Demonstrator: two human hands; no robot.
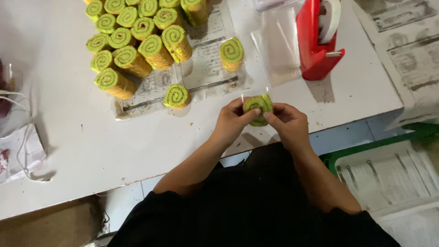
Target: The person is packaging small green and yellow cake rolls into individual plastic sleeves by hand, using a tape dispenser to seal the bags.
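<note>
Both my hands hold one green spiral roll-cake slice (pixel 257 104) in clear plastic wrap just above the white table's (pixel 91 146) near edge. My left hand (pixel 232 121) pinches it from the left with thumb on top. My right hand (pixel 287 122) grips it from the right. A single unwrapped slice (pixel 176 96) lies on paper to the left. A wrapped slice (pixel 232 53) stands further back.
A pile of several green spiral slices (pixel 132 41) covers printed paper (pixel 206 64) at the back left. Clear plastic bags (pixel 279 43) and a red tape dispenser (pixel 318 39) stand at the back right. White cable (pixel 20 137) lies at the left. Newspapers (pixel 388 174) lie on the floor at the right.
</note>
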